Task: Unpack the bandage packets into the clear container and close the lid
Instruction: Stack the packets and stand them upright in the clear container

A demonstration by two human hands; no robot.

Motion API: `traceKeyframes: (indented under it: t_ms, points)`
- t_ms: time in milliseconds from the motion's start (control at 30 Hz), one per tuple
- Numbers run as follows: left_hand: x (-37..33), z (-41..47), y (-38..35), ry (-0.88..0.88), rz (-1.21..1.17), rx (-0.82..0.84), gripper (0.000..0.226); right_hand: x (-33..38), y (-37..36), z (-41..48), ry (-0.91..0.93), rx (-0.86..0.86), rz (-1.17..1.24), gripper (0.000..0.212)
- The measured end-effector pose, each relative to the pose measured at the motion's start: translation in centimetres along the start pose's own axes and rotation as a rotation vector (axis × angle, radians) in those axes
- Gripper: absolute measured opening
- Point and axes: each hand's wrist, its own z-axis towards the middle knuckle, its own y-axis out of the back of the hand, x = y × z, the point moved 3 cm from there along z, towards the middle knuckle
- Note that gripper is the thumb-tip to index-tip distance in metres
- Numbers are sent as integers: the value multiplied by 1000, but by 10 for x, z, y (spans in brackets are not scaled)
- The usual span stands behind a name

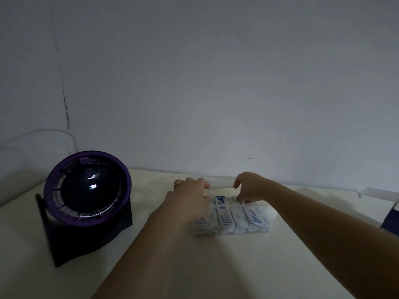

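**Both hands at the far edge of the filled container, lid not yet down**

The left hand (190, 192) lies palm down over the far-left corner of the clear container (259, 204), fingers bent. Whether they grip the lid (220, 183) or only rest there cannot be told in this dim light. The right hand (251, 186) arches over the far-right part, fingertips pointing down at the far ends of the bandage packets (224, 216). Its hold, if any, cannot be told either.

Between the hands a pale clear strip, probably the lid's edge, runs left to right along the far side.

The container sits right of centre on the white table (216, 266), its long axis left to right. The packets fill it side by side in one row. Their long axes appear to run near to far, across the container's length, with blue print showing. Seen through the clear wall, it is uncertain whether they lie flat or stand.

The unpacking looks finished, so closing is probably the step in hand. The next move calls for bringing the lid down level, both ends together, with no packet above the rim.

A purple fan (86, 188) stands far left, and a white-and-blue box (388, 214) at the right edge.
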Motion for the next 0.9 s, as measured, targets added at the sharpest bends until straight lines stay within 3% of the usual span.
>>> traceKeyframes:
  t_ms: [100,200,267,367,433,500,567,700,800,900]
  points:
    - [-1,1,0,-11,4,-20,38,2,13,-10,113,-135,72,31]
    - [-6,2,3,-30,39,-101,37,-1,32,-35,227,-374,138,17]
    - [-12,1,9,-72,50,-216,35,-12,43,-58,251,-561,178,10]
    - [-34,-8,1,-216,-20,-344,29,-55,40,-90,165,-651,200,6]
    - [-56,-17,-8,-344,-92,-422,24,-96,31,-103,51,-569,187,7]
    - [-72,-27,-16,-455,-129,-475,20,-130,15,-110,-56,-372,162,16]
    - [-88,-36,-30,-547,-126,-452,17,-164,-1,-117,-149,-203,96,30]
    - [-99,-46,-59,-641,-87,-338,17,-209,-23,-127,-276,-74,-18,66]
    - [-98,-47,-73,-622,-25,-272,16,-211,-54,-131,-231,89,-161,60]
    - [-93,-47,-80,-587,25,-256,15,-197,-73,-136,-242,58,-113,60]
